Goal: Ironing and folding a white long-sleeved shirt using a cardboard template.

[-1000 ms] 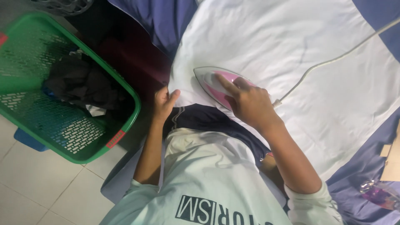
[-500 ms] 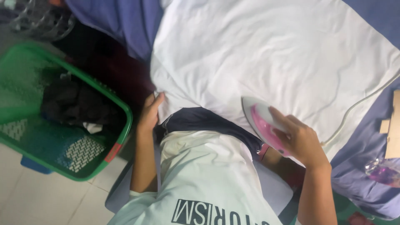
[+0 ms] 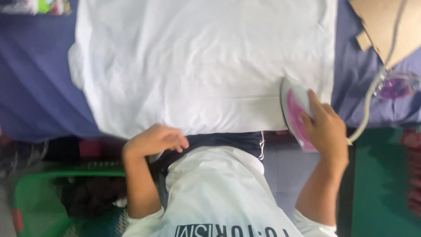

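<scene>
A white garment (image 3: pixel 201 66) lies spread flat over a blue-purple cloth surface (image 3: pixel 35 83). My right hand (image 3: pixel 326 129) grips a pink and white clothes iron (image 3: pixel 294 109) at the garment's lower right corner. Its pale cord (image 3: pixel 372 92) runs up toward the upper right. My left hand (image 3: pixel 155 139) rests with curled fingers on the garment's near edge, holding the fabric down. My own white shirt and dark waistband fill the bottom middle of the head view.
A green laundry basket (image 3: pixel 30 193) with dark clothes (image 3: pixel 87 197) stands at the lower left. Brown cardboard (image 3: pixel 386 26) lies at the upper right, with a clear purple object (image 3: pixel 397 85) below it. Green floor (image 3: pixel 381 184) shows at the lower right.
My right hand has slid the iron from the garment's near middle to its right corner. My left hand stays on the near edge. The view has shifted right, and the basket now sits lower left.
</scene>
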